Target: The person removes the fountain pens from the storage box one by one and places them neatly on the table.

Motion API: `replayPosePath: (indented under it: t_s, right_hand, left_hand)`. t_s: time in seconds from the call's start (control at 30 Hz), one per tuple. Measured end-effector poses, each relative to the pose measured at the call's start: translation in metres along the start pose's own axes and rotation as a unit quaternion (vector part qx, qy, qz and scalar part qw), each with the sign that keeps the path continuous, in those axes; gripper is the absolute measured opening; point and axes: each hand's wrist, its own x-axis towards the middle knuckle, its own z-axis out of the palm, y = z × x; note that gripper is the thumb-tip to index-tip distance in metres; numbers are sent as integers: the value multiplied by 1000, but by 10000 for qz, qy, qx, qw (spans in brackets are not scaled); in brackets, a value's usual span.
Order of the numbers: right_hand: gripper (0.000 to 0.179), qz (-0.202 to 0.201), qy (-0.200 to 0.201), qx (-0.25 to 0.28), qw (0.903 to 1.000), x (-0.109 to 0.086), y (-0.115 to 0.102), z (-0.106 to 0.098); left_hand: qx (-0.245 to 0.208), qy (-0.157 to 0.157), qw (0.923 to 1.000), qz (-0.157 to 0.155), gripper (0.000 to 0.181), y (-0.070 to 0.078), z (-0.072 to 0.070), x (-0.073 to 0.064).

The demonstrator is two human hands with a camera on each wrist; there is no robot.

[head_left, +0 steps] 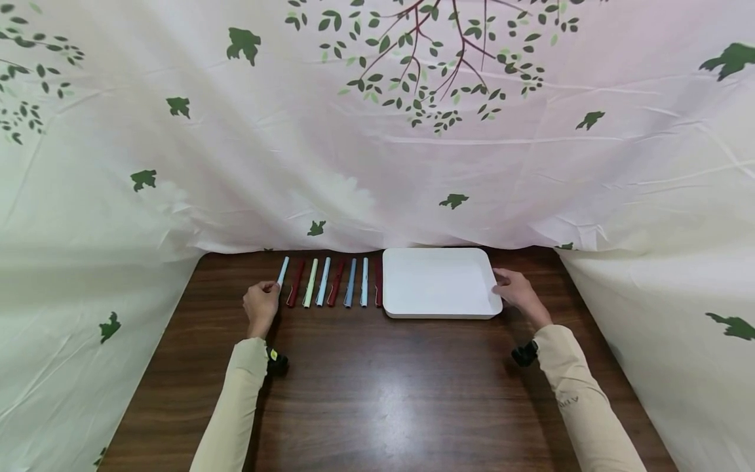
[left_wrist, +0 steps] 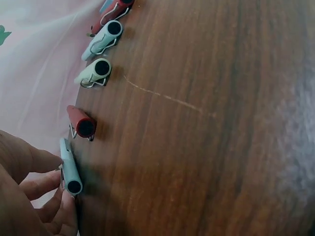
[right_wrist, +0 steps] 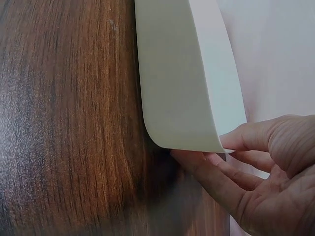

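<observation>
At the left end of a row of pens, my left hand (head_left: 261, 307) pinches a light blue pen (head_left: 284, 270) between thumb and fingers. In the left wrist view, the clip and dark round end of this pen (left_wrist: 72, 172) face the camera. A red pen (head_left: 295, 283) lies just to its right. My right hand (head_left: 516, 293) holds the right end of a shallow white tray (head_left: 439, 283). Seen from the right wrist, the thumb is over the rim of the tray (right_wrist: 172, 83) and the fingers are beneath its corner.
Between the left hand and the tray lie several more pens, among them a pale green pen (head_left: 310, 282), a darker blue pen (head_left: 350, 282) and a dark red pen (head_left: 379, 282) beside the tray. Patterned cloth (head_left: 366, 164) hangs behind the brown wooden table (head_left: 377, 406).
</observation>
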Motion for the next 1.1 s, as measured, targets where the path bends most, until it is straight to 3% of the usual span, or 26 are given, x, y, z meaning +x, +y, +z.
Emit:
replayPosePath:
  t_s: [0.13,0.37,0.47,0.6,0.7,0.8,0.97,1.1]
  right_hand:
    - [60,-84,-14,-141,9999,1,-1,1]
    - [59,-227,77,-376,9990,3,3,1]
    - [57,-482,284,-532,9970,2,5,4]
    - [58,-931,979,-737,9881,-1,7,10]
    - [58,-1467,1526,-809,9740,-2,6,13]
    - [56,-2153,1771,-919,9560,-1,3,14]
    - [58,-3129,1894,-1464,9191,0,-7,20]
    - [63,-3577,1809,-1988,8943,-3,-16,29]
  left_hand:
    - [26,-150,9998,-129,32,0,-5,3]
    - [30,-608,9981,-75,38,2,-14,4]
    - [-30,-823,9964,194,43,-1,-16,3]
    - [-51,-1013,9910,878,53,0,-16,3]
    - [-4,-1043,9844,1415,58,2,-18,3]
    - [159,-1023,9743,1998,61,6,-20,3]
    - [693,-1006,9447,3042,62,21,-23,-1]
    - [1024,-1162,9210,3574,66,31,-24,-9]
